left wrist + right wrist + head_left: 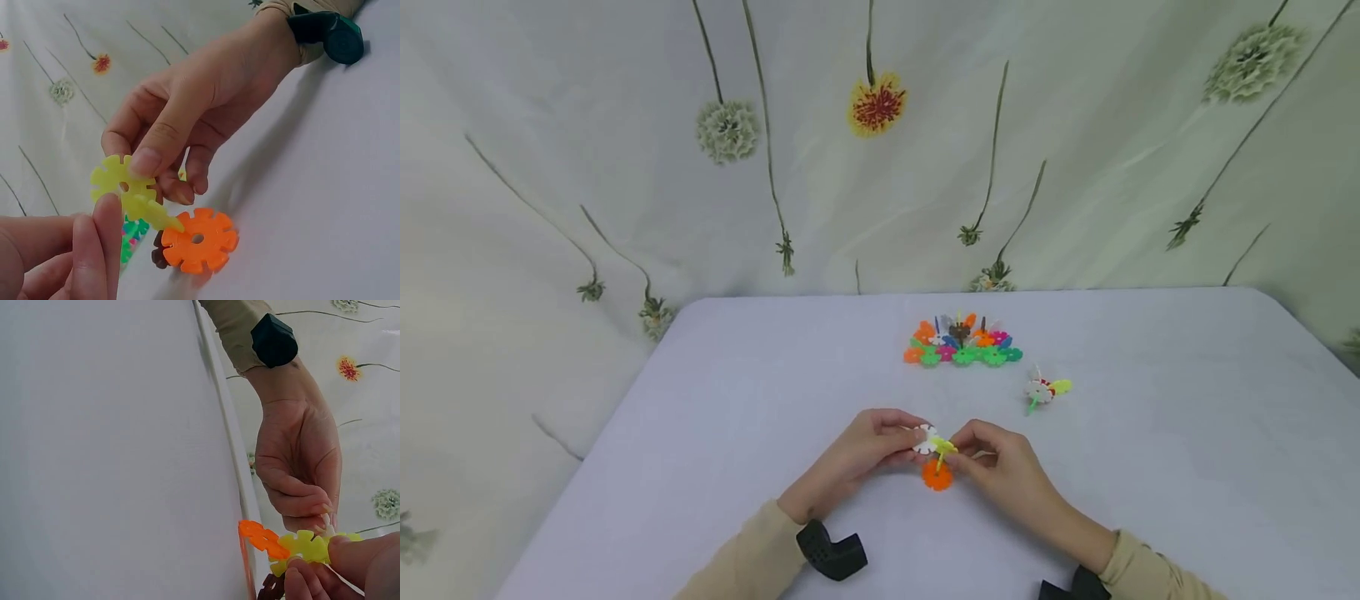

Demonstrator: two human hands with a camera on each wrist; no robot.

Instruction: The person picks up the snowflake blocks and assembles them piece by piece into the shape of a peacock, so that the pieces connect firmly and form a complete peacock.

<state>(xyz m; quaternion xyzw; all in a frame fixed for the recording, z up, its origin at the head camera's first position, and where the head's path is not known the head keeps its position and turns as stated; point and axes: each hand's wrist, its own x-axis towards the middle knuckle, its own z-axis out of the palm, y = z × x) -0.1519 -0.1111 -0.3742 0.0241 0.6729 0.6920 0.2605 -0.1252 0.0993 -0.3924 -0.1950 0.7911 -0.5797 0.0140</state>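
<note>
Both forearms, in beige sleeves with dark wrist-worn devices, reach forward and angle inward so the hands meet at the middle; the left hand (857, 457) has its fingers curled, thumb and forefinger tips pinched together; the right hand (1000, 467) mirrors it, knuckles up, thumb pressed against its forefinger; the fingertips of the two hands nearly touch.

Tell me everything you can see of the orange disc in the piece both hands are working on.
The orange notched plastic disc is a flat snowflake-style wheel, with slots cut round its rim and a small hole at its centre. It hangs lowest in the small assembly, just above the white table, one slot joined to a yellow-green notched disc. A dark brown piece sits behind it. Neither the left hand nor the right hand touches it; both pinch the pieces above.
</note>
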